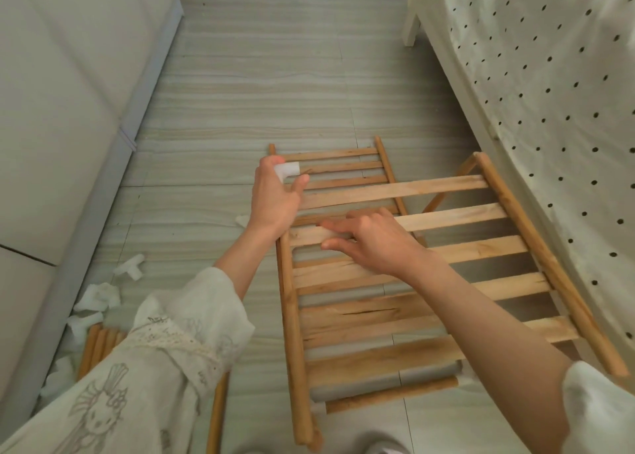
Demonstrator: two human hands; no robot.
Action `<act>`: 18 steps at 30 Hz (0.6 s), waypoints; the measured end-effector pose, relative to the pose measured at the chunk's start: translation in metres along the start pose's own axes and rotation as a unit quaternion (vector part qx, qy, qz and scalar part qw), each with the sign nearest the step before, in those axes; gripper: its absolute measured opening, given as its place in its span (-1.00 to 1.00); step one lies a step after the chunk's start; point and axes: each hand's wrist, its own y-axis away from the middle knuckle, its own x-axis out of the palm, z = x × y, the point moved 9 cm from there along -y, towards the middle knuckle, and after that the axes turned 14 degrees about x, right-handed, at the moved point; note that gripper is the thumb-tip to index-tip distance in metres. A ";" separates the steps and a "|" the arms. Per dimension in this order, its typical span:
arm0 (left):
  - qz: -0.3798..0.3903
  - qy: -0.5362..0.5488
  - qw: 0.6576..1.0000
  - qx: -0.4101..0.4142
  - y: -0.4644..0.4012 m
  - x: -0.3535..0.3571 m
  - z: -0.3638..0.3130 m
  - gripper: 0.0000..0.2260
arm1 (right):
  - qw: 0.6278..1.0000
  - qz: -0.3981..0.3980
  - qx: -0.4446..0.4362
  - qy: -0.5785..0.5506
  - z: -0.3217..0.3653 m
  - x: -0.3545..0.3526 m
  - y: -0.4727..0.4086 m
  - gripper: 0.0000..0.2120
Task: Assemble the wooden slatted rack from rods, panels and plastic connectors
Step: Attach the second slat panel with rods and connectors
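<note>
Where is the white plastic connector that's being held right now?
In the head view, the white connector is pinched in the left hand, left of center, at the far left corner of the near slatted panel.

left hand (275,196) pinching white elbow connector (288,171) above near panel's left rod | right hand (371,244) flat on slatted panel (429,282), fingers spread | second panel (347,172) on floor behind | loose connectors (129,268), rods (99,345) on floor, left

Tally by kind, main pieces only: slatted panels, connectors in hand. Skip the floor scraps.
Slatted panels: 2, the near panel overlapping the far panel
White connector in left hand: 1
Total: 3
The loose white pieces at the left are too jumbled to count.
</note>
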 end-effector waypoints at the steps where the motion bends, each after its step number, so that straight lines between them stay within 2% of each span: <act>1: -0.005 0.001 1.000 -0.003 0.000 -0.002 0.002 -0.57 | 1.000 0.003 -0.001 0.006 0.002 -0.001 -0.001 -0.53; 6: -0.018 -0.003 1.000 -0.010 0.000 -0.011 0.003 -0.57 | 1.000 0.019 0.009 0.014 0.005 0.001 -0.007 -0.53; 12: 0.017 0.037 0.999 -0.015 0.005 -0.004 -0.002 -0.51 | 1.000 0.009 0.012 0.003 0.001 0.004 -0.002 -0.51; 15: 0.025 0.090 0.995 -0.044 0.015 -0.012 -0.002 -0.52 | 1.000 0.008 0.013 -0.002 -0.001 0.003 -0.003 -0.52; 18: -0.010 0.115 0.989 -0.094 0.027 -0.039 0.020 -0.62 | 0.999 0.011 0.029 -0.022 -0.007 0.003 -0.005 -0.52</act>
